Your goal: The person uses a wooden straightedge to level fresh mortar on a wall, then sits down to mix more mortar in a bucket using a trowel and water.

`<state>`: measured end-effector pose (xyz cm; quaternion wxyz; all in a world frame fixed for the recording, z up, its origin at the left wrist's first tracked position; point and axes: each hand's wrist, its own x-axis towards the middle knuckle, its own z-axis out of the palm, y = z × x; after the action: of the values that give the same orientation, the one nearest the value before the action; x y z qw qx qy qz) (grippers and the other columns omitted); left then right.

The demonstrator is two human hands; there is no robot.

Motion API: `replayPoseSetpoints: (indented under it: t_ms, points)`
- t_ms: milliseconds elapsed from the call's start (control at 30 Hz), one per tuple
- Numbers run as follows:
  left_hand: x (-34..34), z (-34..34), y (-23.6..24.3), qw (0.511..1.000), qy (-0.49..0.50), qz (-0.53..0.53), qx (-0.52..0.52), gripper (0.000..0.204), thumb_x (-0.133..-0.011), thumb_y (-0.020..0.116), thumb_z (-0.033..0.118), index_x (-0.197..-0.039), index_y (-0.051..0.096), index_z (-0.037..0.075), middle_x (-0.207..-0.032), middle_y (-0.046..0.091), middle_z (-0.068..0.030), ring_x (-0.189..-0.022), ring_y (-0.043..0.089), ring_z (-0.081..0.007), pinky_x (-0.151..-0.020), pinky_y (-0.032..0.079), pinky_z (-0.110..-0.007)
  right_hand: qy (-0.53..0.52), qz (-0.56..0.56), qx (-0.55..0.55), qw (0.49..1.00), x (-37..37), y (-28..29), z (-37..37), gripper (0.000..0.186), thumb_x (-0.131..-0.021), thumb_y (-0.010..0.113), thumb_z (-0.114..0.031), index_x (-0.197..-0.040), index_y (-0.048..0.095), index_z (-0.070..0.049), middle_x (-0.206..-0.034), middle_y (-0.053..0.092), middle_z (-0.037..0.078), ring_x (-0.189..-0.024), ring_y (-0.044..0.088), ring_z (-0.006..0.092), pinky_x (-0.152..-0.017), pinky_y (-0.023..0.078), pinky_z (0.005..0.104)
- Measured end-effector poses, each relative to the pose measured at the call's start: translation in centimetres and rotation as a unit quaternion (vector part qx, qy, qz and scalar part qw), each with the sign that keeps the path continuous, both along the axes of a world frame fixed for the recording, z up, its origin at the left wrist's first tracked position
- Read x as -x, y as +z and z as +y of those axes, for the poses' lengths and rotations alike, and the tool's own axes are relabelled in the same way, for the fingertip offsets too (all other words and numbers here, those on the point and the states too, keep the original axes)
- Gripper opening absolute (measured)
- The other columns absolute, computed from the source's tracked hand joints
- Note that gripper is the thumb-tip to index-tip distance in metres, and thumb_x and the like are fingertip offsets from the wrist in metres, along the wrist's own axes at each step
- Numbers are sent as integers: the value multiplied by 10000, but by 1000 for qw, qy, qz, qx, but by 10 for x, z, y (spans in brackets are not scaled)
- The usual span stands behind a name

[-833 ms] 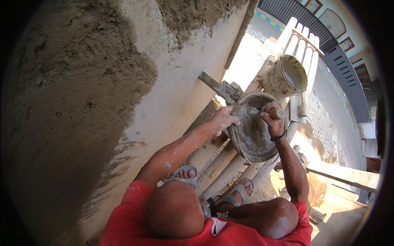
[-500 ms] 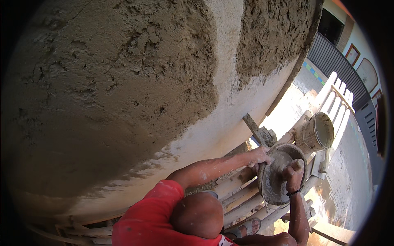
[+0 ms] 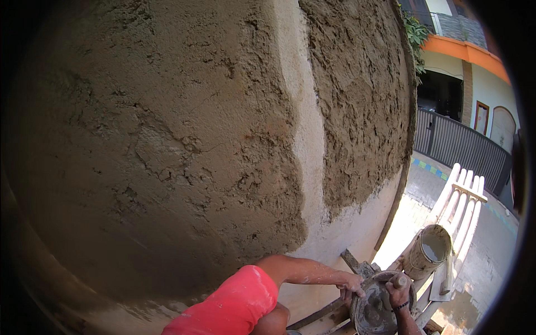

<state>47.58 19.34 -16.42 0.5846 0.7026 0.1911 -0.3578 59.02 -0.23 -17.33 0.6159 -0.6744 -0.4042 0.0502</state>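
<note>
A round, mortar-caked basin point(image 3: 359, 322) of wet grey mix rests on the bamboo platform at the lower right. My left hand point(image 3: 352, 283) grips its left rim, with the fingers bent over the edge. Over the right part of the basin, my right hand point(image 3: 398, 295) is closed round what looks like a trowel point(image 3: 400, 281). The pale, rounded handle end sticks up from the fist; the blade is hidden. Wet, rough mortar point(image 3: 212, 139) covers most of the wall ahead, with a pale bare strip point(image 3: 310, 151) running down it.
A mortar-stained bucket point(image 3: 416, 258) of greyish liquid stands just beyond the basin. Light poles point(image 3: 463, 201) joined by a crosspiece stretch away to the right. A flat board with a handle point(image 3: 443, 286) lies beside the bucket. Past the wall edge are paving and a grey gate point(image 3: 463, 137).
The view has tilted up, so more wall shows and the basin sits lower in the picture. My left hand stays on the rim; my right hand still holds the trowel over the basin.
</note>
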Motion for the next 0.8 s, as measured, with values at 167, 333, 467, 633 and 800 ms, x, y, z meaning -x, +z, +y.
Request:
replayPoseSetpoints:
  t_ms: [167, 333, 467, 633, 800]
  points:
    - [15, -2, -12, 999, 32, 10, -13, 363, -831, 626, 207, -1115, 483, 32, -812, 584, -179, -434, 558, -233, -356, 489, -375, -49, 61, 46, 996, 9, -30, 17, 117, -548, 605, -34, -648, 549, -16, -615, 531, 36, -553, 500, 168, -525, 421, 308]
    - [16, -3, 1, 998, 49, 2, -26, 309, -845, 602, 182, -1107, 488, 64, -716, 555, -147, -401, 517, -228, -309, 418, -345, -37, 88, 56, 994, 21, -18, 11, 182, -632, 591, -111, -788, 584, -18, -618, 550, 49, -523, 519, 170, -504, 439, 313]
    - [17, -3, -4, 999, 41, -8, -21, 242, -839, 593, 169, -1023, 494, 48, -617, 535, -114, -362, 449, -181, -286, 348, -311, -18, 274, 74, 959, 36, 53, -2, 90, -751, 542, -119, -814, 546, -55, -587, 534, 47, -442, 483, 143, -397, 395, 274]
    - [16, -3, 3, 999, 32, -39, -20, 296, -822, 608, 175, -1034, 470, 22, -637, 536, -127, -370, 451, -190, -291, 342, -323, -36, 262, -77, 961, 31, 110, -6, 40, -727, 526, -11, -740, 506, -43, -617, 527, 55, -483, 497, 136, -432, 424, 286]
    - [7, 14, -44, 998, 48, -29, 26, 389, -814, 634, 204, -1084, 442, 0, -667, 535, -152, -397, 544, -255, -301, 436, -377, -72, 62, -125, 988, 25, 89, 6, 231, -657, 627, -212, -707, 466, -54, -615, 440, 14, -559, 488, 144, -522, 418, 295]
